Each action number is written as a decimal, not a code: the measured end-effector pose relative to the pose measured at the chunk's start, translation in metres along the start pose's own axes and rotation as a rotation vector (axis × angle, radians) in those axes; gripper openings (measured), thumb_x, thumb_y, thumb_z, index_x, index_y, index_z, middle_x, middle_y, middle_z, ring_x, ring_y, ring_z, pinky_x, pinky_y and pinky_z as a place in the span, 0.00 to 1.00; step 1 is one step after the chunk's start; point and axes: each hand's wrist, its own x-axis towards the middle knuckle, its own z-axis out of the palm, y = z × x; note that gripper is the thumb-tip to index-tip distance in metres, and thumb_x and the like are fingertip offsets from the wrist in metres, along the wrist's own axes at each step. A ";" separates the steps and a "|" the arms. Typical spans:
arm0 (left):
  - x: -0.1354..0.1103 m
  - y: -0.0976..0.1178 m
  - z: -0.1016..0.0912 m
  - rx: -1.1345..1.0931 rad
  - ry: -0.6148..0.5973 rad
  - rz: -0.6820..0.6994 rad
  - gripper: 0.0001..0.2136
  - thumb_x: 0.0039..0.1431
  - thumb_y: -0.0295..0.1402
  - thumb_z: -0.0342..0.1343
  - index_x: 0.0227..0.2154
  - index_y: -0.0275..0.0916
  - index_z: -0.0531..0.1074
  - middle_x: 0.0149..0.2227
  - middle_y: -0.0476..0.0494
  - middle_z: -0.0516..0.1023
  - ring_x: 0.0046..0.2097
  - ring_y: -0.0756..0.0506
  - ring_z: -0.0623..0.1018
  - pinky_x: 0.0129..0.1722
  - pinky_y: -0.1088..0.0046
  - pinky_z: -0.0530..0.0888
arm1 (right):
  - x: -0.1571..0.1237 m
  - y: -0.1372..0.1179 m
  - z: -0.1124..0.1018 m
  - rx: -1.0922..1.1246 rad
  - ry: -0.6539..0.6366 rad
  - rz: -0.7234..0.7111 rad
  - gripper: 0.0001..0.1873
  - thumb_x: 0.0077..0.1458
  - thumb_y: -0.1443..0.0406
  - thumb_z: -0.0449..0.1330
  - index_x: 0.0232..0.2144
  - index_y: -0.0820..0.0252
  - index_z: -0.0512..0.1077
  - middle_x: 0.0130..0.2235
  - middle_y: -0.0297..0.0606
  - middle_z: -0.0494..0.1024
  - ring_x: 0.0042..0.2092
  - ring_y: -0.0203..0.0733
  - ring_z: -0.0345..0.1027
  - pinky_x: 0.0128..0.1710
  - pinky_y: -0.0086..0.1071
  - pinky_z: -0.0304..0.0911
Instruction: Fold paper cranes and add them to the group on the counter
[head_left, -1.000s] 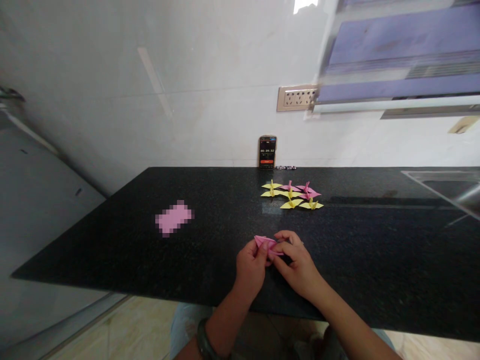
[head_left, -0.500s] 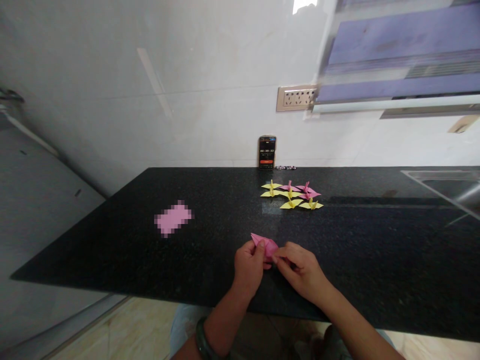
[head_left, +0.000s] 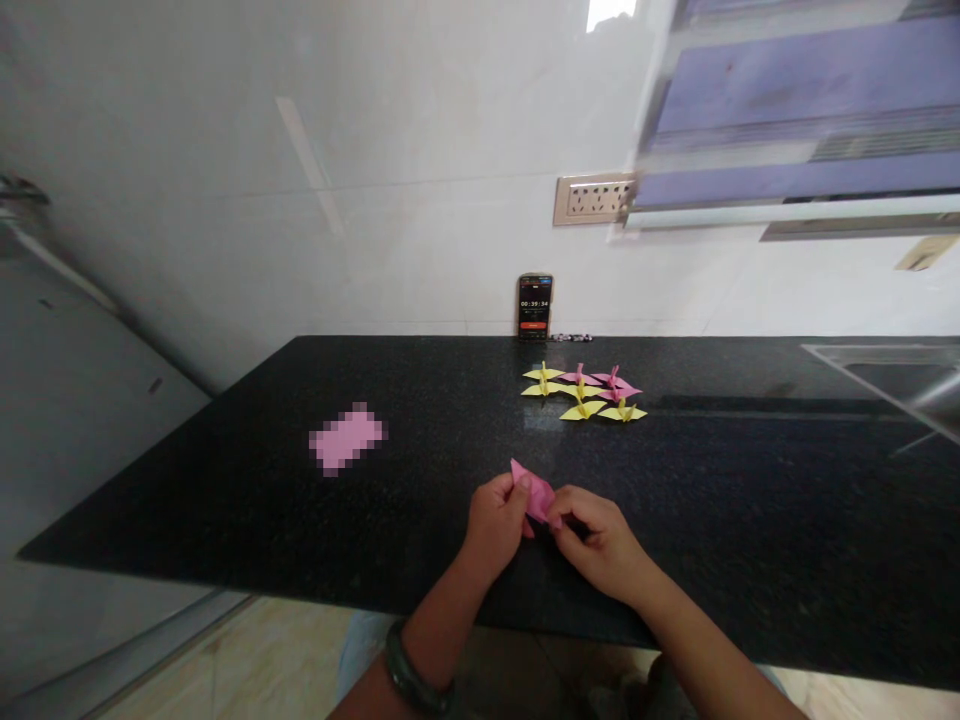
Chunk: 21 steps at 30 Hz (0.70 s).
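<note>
Both hands pinch a small folded pink paper (head_left: 534,492) just above the black stone counter (head_left: 420,470), near its front edge. My left hand (head_left: 496,522) grips the paper's left side between thumb and fingers. My right hand (head_left: 596,538) pinches its lower right corner with curled fingers. A pointed tip of the paper sticks up to the left.
Several finished yellow and pink paper cranes (head_left: 582,391) sit in a cluster farther back on the counter. A phone (head_left: 534,306) showing a timer leans against the white wall. A blurred pink patch (head_left: 346,438) lies to the left. A sink (head_left: 900,378) is at the right.
The two hands have drawn slightly nearer to me and turned the pink paper, so its point now stands more upright. The grip of both hands is unchanged.
</note>
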 end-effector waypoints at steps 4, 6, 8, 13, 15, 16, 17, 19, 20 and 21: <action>-0.001 -0.004 -0.002 -0.146 -0.039 -0.074 0.16 0.54 0.44 0.45 0.29 0.34 0.68 0.21 0.47 0.73 0.20 0.51 0.72 0.15 0.81 0.64 | 0.002 -0.004 0.000 0.024 -0.049 0.006 0.07 0.49 0.72 0.51 0.30 0.61 0.68 0.31 0.37 0.70 0.33 0.36 0.64 0.34 0.29 0.59; -0.001 -0.005 -0.003 -0.175 -0.025 -0.078 0.16 0.53 0.43 0.46 0.30 0.34 0.68 0.24 0.45 0.74 0.22 0.50 0.73 0.18 0.78 0.68 | 0.003 -0.003 0.002 0.021 -0.026 0.043 0.07 0.51 0.70 0.51 0.29 0.60 0.69 0.31 0.38 0.70 0.34 0.36 0.64 0.34 0.29 0.59; -0.002 -0.007 -0.003 -0.160 0.001 -0.066 0.16 0.53 0.43 0.47 0.30 0.34 0.69 0.25 0.45 0.74 0.24 0.49 0.73 0.21 0.76 0.70 | 0.004 -0.002 0.006 0.004 0.024 0.091 0.08 0.52 0.68 0.51 0.26 0.61 0.69 0.30 0.38 0.70 0.32 0.36 0.64 0.33 0.29 0.60; -0.004 -0.007 -0.001 -0.115 0.047 0.015 0.14 0.52 0.42 0.48 0.30 0.35 0.70 0.27 0.46 0.73 0.28 0.48 0.73 0.26 0.75 0.72 | 0.005 0.001 0.015 -0.087 0.117 0.202 0.08 0.52 0.66 0.53 0.24 0.60 0.70 0.24 0.35 0.68 0.27 0.35 0.62 0.28 0.29 0.59; -0.005 -0.006 -0.002 -0.099 0.070 0.034 0.14 0.53 0.42 0.47 0.28 0.35 0.70 0.26 0.47 0.72 0.28 0.49 0.72 0.26 0.76 0.71 | 0.004 -0.002 0.016 -0.094 0.100 0.199 0.09 0.52 0.66 0.52 0.25 0.60 0.70 0.24 0.35 0.68 0.27 0.35 0.62 0.28 0.29 0.59; -0.005 -0.006 -0.002 -0.088 0.088 0.038 0.14 0.53 0.42 0.47 0.27 0.35 0.70 0.25 0.47 0.72 0.27 0.49 0.72 0.25 0.77 0.71 | 0.004 -0.005 0.015 -0.090 0.077 0.182 0.09 0.52 0.66 0.52 0.26 0.60 0.71 0.25 0.36 0.68 0.28 0.36 0.62 0.28 0.29 0.59; -0.005 -0.006 -0.002 -0.077 0.104 0.041 0.15 0.53 0.42 0.47 0.26 0.35 0.70 0.24 0.48 0.71 0.27 0.49 0.72 0.25 0.77 0.70 | 0.004 -0.008 0.014 -0.086 0.053 0.158 0.09 0.53 0.66 0.52 0.26 0.60 0.71 0.26 0.36 0.68 0.29 0.36 0.62 0.29 0.29 0.59; -0.005 -0.007 -0.002 -0.072 0.118 0.040 0.15 0.53 0.42 0.47 0.25 0.35 0.70 0.23 0.48 0.71 0.26 0.50 0.71 0.25 0.78 0.69 | 0.003 -0.012 0.011 -0.076 0.035 0.112 0.09 0.52 0.66 0.52 0.25 0.59 0.71 0.28 0.37 0.68 0.30 0.36 0.62 0.31 0.29 0.59; -0.005 -0.007 -0.002 -0.083 0.115 0.034 0.15 0.52 0.42 0.47 0.25 0.35 0.70 0.23 0.48 0.72 0.26 0.50 0.71 0.25 0.78 0.69 | 0.004 -0.012 0.010 -0.068 0.051 0.103 0.10 0.52 0.66 0.52 0.23 0.60 0.71 0.29 0.38 0.68 0.31 0.36 0.62 0.31 0.29 0.59; -0.005 -0.007 -0.002 -0.102 0.108 0.023 0.15 0.52 0.42 0.48 0.26 0.34 0.71 0.24 0.48 0.72 0.26 0.50 0.72 0.25 0.77 0.69 | 0.004 -0.011 0.008 -0.058 0.092 0.110 0.10 0.52 0.65 0.53 0.22 0.60 0.69 0.29 0.38 0.68 0.31 0.36 0.62 0.31 0.29 0.59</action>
